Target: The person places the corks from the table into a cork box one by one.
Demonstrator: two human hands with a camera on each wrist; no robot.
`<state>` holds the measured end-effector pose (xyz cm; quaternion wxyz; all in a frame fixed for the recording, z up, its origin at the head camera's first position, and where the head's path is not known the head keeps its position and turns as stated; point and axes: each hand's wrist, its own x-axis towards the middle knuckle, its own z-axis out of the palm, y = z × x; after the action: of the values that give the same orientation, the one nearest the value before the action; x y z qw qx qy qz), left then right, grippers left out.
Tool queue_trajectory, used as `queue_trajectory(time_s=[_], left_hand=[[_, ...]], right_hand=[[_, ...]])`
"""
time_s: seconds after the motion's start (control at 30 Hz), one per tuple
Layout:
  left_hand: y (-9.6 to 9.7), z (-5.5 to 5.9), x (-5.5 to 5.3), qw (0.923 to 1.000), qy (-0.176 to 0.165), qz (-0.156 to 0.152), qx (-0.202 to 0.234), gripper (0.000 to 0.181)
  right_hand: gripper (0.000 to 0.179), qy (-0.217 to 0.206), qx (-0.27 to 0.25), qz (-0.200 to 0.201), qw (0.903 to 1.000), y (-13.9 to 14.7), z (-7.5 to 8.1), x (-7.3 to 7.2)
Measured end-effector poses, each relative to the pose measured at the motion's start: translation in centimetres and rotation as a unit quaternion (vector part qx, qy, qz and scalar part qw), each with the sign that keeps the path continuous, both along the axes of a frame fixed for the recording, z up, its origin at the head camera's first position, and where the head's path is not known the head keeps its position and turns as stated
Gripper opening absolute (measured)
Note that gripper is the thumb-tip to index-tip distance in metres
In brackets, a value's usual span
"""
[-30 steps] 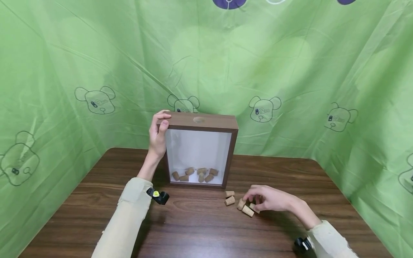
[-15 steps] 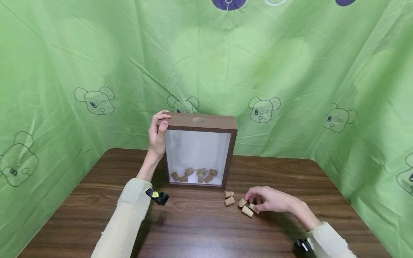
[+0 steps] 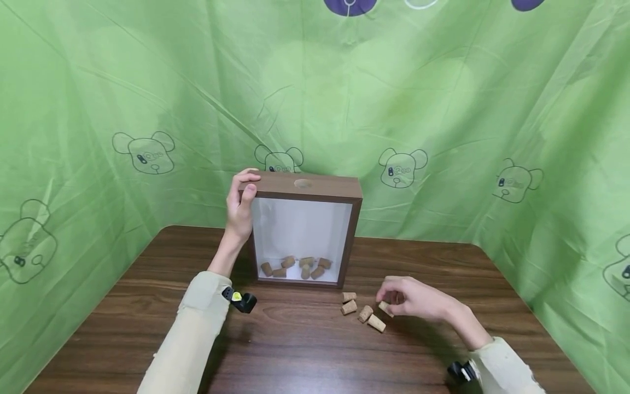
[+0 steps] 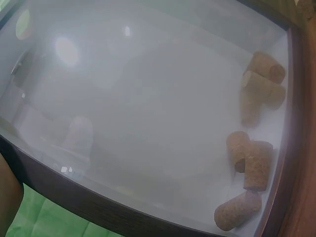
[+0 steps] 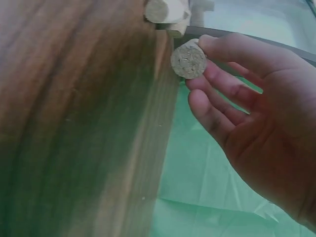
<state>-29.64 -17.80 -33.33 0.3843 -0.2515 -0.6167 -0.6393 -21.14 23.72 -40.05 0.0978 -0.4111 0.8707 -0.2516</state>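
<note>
My left hand (image 3: pixel 240 213) grips the upper left corner of a brown, glass-fronted shadow box (image 3: pixel 334 187), thumb at the front edge and fingers over the top. The box stands upright on the table. Behind its glass, several wine corks (image 3: pixel 325 263) lie along the bottom; the left wrist view shows these corks (image 4: pixel 258 165) close up. At the box's lower right, my right hand (image 3: pixel 418 298) pinches a single cork (image 3: pixel 386 309) between thumb and fingers. In the right wrist view, the round end of the held cork (image 5: pixel 189 60) faces the camera. Loose corks (image 3: pixel 349 307) lie just left of that hand.
A round opening (image 3: pixel 302 183) shows in the box's top side. Dark wood grain covers the table (image 3: pixel 305 350). Green fabric (image 3: pixel 443 109) with printed bear faces hangs around its back and sides.
My right hand has closed its fingers on a cork and raised it slightly. The loose cork beside it has shifted a little left and nearer. My left hand and the box stay put.
</note>
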Motion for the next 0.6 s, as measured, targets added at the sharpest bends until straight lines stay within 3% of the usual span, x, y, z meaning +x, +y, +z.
queue_trajectory(time_s=[0.27, 0.6], left_hand=[[0.0, 0.0, 0.1, 1.0000, -0.002, 0.003, 0.000, 0.043], [0.1, 0.0, 0.1, 1.0000, 0.002, -0.005, -0.001, 0.039]], right_hand=[[0.017, 0.055, -0.032, 0.028, 0.9976, -0.5, 1.4, -0.7], [0.019, 0.092, -0.053, 0.039, 0.9936, -1.3, 4.0, -1.3]])
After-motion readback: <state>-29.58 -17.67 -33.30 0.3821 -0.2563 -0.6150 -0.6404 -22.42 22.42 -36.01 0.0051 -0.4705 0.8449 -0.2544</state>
